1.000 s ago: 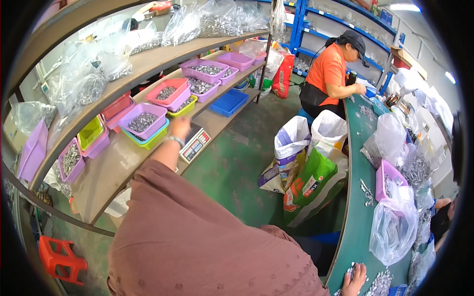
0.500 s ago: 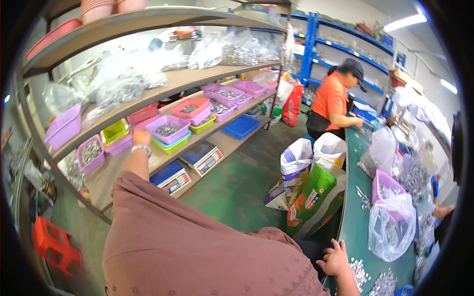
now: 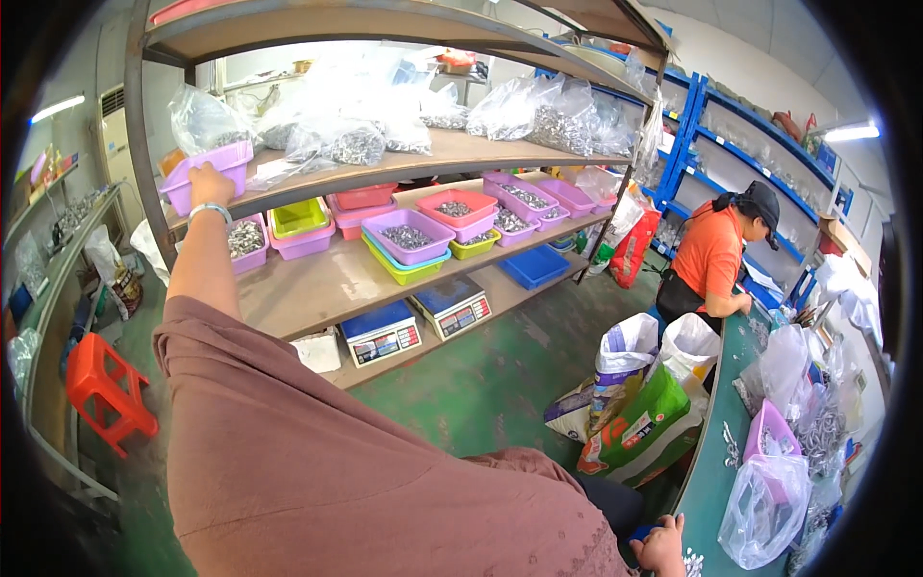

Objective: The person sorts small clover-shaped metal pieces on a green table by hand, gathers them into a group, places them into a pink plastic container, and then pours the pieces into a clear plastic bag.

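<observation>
With my left arm stretched out, my left hand (image 3: pixel 209 186) is closed on the near rim of a purple plastic basket (image 3: pixel 176 194) at the left end of the middle shelf (image 3: pixel 423 154). The inside of that basket is mostly hidden. Behind it sits a clear bag (image 3: pixel 207 120) of small pieces. My right hand (image 3: pixel 661 548) rests low at the near edge of the green table (image 3: pixel 707 490), fingers apart and partly cut off by the frame. Beside it lie small whitish pieces (image 3: pixel 692 563).
Colored baskets (image 3: pixel 409 238) of metal pieces fill the lower shelf, with two scales (image 3: pixel 382 332) below. Sacks (image 3: pixel 635 423) stand against the table. A red stool (image 3: pixel 108 394) is at left. A person in orange (image 3: pixel 711 255) works at the table's far end.
My left hand has moved up and left from beside the lower-shelf baskets and taken hold of the purple basket. The view has swung left; my right hand stays by the table edge.
</observation>
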### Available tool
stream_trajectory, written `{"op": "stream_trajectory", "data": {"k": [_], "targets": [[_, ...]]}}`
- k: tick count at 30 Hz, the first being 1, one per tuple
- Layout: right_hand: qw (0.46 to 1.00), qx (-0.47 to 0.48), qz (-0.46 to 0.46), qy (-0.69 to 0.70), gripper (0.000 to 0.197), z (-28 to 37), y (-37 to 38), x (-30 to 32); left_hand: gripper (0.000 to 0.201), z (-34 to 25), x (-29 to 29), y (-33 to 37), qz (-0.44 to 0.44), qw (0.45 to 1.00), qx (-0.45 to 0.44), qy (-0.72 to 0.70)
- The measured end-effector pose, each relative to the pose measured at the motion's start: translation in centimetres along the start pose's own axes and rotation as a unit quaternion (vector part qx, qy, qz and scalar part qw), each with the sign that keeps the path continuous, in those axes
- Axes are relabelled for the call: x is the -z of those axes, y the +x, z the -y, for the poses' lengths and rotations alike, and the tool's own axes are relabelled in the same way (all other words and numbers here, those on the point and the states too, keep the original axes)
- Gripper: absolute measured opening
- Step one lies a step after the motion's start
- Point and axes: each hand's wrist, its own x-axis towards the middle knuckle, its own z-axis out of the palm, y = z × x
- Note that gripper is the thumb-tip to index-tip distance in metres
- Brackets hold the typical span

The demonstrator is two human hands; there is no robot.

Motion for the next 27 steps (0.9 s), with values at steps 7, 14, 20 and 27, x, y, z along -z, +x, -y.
{"op": "stream_trajectory", "data": {"k": [7, 14, 20, 27], "targets": [[1.0, -0.022, -0.003, 0.021, 0.043, 1.6, -1.4, 1.4, 0.027, 2.5, -1.3, -3.2, -0.039, 0.999, -0.009, -0.01], [0.999, -0.019, 0.002, 0.034, 0.044, -0.2, 0.4, -0.4, 0.026, -1.7, -2.2, -1.6, -0.016, 1.0, -0.022, -0.014], [0.999, -0.04, 0.003, -0.009, 0.043, 1.7, -1.9, 0.3, 0.035, 1.4, 0.5, -3.2, 0.014, 0.998, 0.032, 0.055], [0.998, -0.038, -0.011, 0.044, 0.037, 1.1, -1.2, -0.1, 0.036, -6.4, 0.5, -6.2, -0.16, 0.961, -0.212, -0.071]]}}
